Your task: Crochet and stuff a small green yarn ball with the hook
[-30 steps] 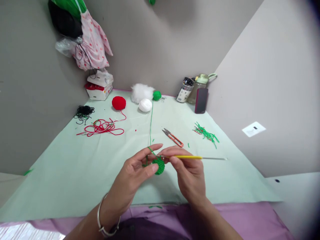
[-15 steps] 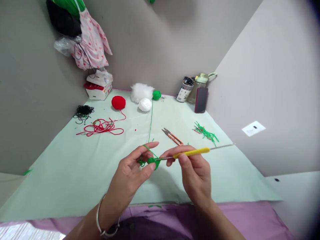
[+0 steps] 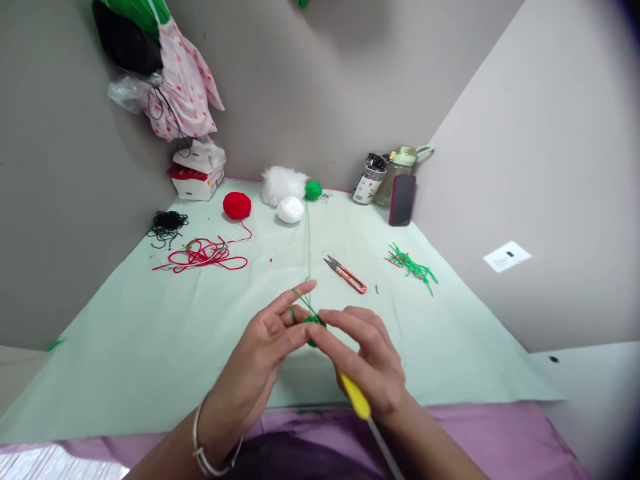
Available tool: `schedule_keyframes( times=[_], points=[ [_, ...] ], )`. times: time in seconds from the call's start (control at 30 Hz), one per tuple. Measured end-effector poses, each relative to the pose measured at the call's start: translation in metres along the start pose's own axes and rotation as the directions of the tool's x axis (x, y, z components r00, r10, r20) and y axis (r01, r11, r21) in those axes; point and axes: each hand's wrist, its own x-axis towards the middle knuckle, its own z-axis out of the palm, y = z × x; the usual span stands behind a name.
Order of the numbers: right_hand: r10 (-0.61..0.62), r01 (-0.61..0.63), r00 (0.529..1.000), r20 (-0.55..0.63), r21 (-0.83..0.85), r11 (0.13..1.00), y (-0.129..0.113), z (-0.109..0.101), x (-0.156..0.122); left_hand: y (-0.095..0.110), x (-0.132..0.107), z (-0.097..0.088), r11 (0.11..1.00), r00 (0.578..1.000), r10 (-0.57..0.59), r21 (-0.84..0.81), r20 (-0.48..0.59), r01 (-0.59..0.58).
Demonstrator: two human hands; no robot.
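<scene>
Between thumb and fingers, my left hand (image 3: 263,350) pinches a small green crochet piece (image 3: 312,321), with green yarn looped over its raised index finger. That yarn runs back to a green yarn ball (image 3: 313,191). My right hand (image 3: 375,353) meets the piece from the other side, its thumb and index fingertips on it. Held under the right palm is a crochet hook (image 3: 355,396) with a yellow handle, its metal end slanting down toward the wrist. The fingers cover much of the crochet piece.
Thread snips (image 3: 346,275) lie just beyond my hands. Green yarn scraps (image 3: 411,267) are at right, with a phone (image 3: 403,201) behind. Red yarn (image 3: 205,255), a red ball (image 3: 237,205), black yarn (image 3: 168,227), a white ball (image 3: 290,210) and stuffing (image 3: 283,185) sit farther back.
The hook has swung from pointing right, with its near end at the piece, to pointing down under my right palm. My right fingertips have come onto the crochet piece.
</scene>
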Motion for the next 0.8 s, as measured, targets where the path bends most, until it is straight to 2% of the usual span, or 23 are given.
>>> schedule_keyframes(
  times=[0.07, 0.13, 0.2, 0.23, 0.3, 0.37, 0.43, 0.53, 0.6, 0.67, 0.73, 0.8],
  points=[
    [0.19, -0.172, 0.98, -0.058, 0.229, 0.958, -0.001, 0.0, 0.0, 0.003, 0.002, 0.0, 0.996, 0.999, -0.049, -0.068, -0.009, 0.049],
    [0.379, -0.309, 0.923, -0.064, 0.46, 0.832, -0.001, -0.001, 0.003, 0.005, 0.002, 0.0, 0.998, 0.999, -0.009, -0.063, -0.045, 0.006],
    [0.473, -0.366, 0.88, -0.038, 0.581, 0.727, 0.0, 0.0, 0.007, 0.004, 0.001, 0.0, 0.999, 0.999, 0.032, -0.019, -0.038, -0.033],
    [0.481, -0.376, 0.876, -0.018, 0.6, 0.707, 0.0, 0.001, 0.01, 0.003, 0.0, 0.0, 0.999, 0.999, 0.044, 0.009, -0.023, -0.044],
    [0.456, -0.381, 0.89, 0.017, 0.578, 0.722, 0.001, 0.003, 0.013, 0.0, -0.001, 0.001, 0.996, 0.998, 0.06, 0.059, -0.002, -0.06],
    [0.419, -0.374, 0.907, 0.031, 0.515, 0.771, 0.0, 0.005, 0.012, -0.003, 0.0, 0.002, 0.993, 0.996, 0.082, 0.088, -0.023, -0.079],
    [0.349, -0.327, 0.937, 0.017, 0.399, 0.857, -0.001, 0.005, 0.008, -0.005, 0.001, 0.004, 0.993, 0.994, 0.098, 0.072, -0.055, -0.094],
    [0.151, -0.149, 0.989, -0.001, 0.168, 0.974, -0.001, 0.004, 0.0, -0.006, 0.003, 0.004, 0.999, 1.0, 0.007, -0.047, -0.03, -0.008],
    [0.13, -0.122, 0.991, -0.037, 0.159, 0.98, 0.0, 0.002, -0.002, -0.004, 0.004, 0.002, 0.989, 0.996, -0.085, -0.121, 0.013, 0.086],
    [0.274, -0.239, 0.959, -0.077, 0.307, 0.921, 0.001, 0.0, 0.0, -0.002, 0.006, -0.001, 0.983, 0.993, -0.117, -0.144, 0.006, 0.117],
    [0.445, -0.359, 0.893, -0.061, 0.497, 0.79, 0.002, -0.001, 0.004, 0.0, 0.006, -0.002, 0.99, 0.996, -0.078, -0.123, -0.047, 0.072],
    [0.531, -0.413, 0.847, 0.002, 0.63, 0.657, 0.003, 0.0, 0.008, 0.0, 0.006, -0.003, 0.998, 0.998, -0.024, -0.054, -0.056, 0.021]
  ],
)
